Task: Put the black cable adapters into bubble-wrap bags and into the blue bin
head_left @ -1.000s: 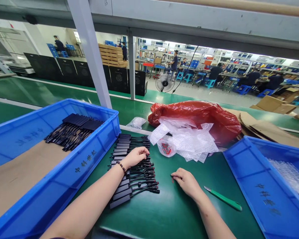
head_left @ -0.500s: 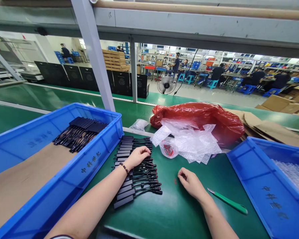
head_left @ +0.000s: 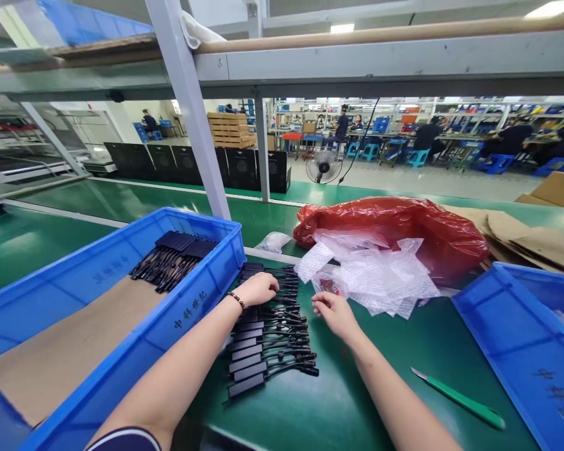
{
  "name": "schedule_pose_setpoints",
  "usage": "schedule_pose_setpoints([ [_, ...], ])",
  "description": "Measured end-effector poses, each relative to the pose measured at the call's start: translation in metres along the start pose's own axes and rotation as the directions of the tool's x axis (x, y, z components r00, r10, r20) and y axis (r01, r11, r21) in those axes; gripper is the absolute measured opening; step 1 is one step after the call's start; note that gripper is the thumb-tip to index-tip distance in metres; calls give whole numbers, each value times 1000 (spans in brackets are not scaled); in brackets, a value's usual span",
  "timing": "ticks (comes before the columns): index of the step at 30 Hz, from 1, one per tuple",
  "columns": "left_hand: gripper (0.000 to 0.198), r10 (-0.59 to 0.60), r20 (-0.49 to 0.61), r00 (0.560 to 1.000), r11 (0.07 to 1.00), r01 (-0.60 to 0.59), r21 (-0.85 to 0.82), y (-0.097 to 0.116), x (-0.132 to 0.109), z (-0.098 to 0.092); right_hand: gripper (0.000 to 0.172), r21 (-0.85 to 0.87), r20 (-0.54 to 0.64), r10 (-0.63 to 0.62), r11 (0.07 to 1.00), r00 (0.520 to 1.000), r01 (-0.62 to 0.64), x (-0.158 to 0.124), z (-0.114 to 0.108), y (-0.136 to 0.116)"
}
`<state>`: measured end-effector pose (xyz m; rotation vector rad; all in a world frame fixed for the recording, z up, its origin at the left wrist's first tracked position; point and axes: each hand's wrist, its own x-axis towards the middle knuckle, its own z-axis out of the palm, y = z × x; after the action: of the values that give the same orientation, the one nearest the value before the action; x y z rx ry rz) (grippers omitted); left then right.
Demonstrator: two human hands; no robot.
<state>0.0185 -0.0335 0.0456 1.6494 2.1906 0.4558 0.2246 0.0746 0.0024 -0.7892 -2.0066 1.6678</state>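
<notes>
a: what's changed?
b: the right hand has left the bare bench and come up and leftward to the cable side of the row of black parts, just beside the bubble wrap. the left hand stays on the row's far end, by the blue bin.
a: so both hands are at the row now. fingers?
b: right fingers loosely released, tips at the cables, holding nothing. left fingers curled down over the parts; whether they grip one, i cannot tell.
</notes>
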Motion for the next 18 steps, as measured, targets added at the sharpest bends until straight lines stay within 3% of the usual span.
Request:
schedule_pose_setpoints([
  [4, 20, 30, 80, 996, 980, -45, 193, 7, 3, 10, 17, 162, -9, 97, 982, 995, -95, 15, 23, 4],
  [9, 15, 63, 129, 990, 948, -99, 302, 13, 7, 18, 14, 137, -8, 57, 989, 998, -56, 13, 20, 17],
  [14, 14, 85, 127, 988, 952, -119, 282, 10, 8, 20, 18, 206, -51, 78, 976, 996, -66, 15, 14, 23],
  [18, 12, 86, 89, 992, 980, -101, 171, 5, 5, 20, 21, 257, -51, 101, 963, 994, -85, 18, 17, 24],
])
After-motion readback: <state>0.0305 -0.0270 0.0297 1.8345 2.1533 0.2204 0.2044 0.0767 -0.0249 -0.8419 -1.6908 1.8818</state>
